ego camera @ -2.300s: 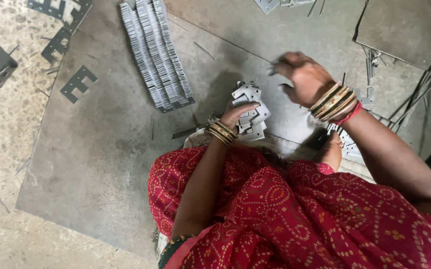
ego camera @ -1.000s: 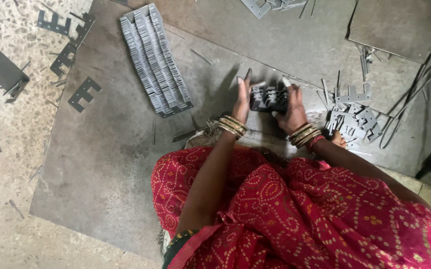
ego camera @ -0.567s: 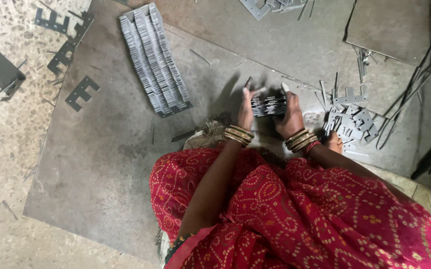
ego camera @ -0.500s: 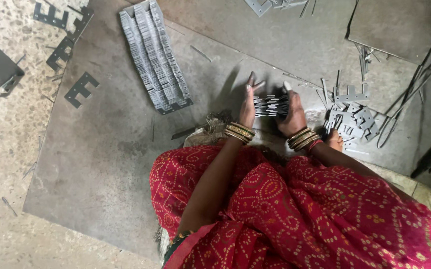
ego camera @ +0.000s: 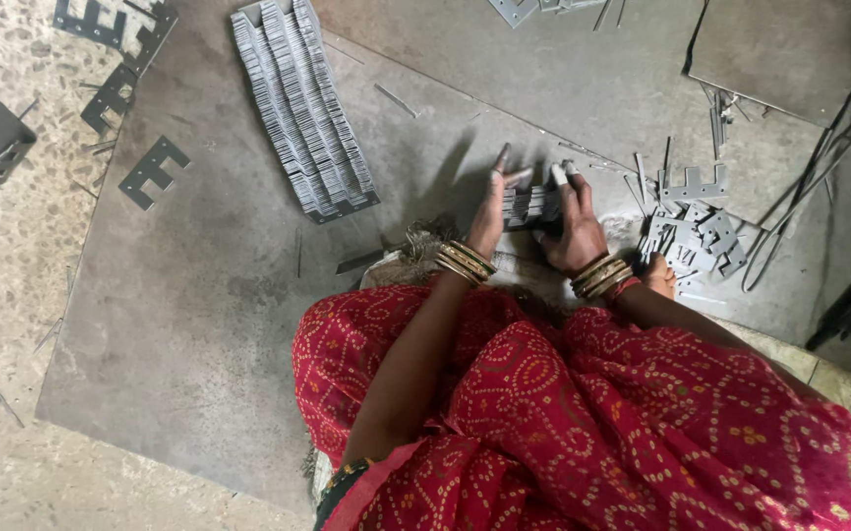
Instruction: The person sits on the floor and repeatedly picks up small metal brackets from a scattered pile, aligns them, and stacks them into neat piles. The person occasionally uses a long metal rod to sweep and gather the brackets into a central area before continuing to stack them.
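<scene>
We are pressing a small stack of metal stampings (ego camera: 531,206) between our left hand (ego camera: 492,211) and right hand (ego camera: 573,228), low over the metal sheet (ego camera: 199,295). Loose stampings (ego camera: 696,231) are lying just right; stacked rows (ego camera: 299,108) farther off.

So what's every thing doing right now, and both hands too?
Small stack of metal pieces: squeezed between both hands.
Left hand: pressed on the stack's side.
Right hand: gripping the other side.
Long rows of pieces: lying lined up.
Loose pile: scattered.
</scene>
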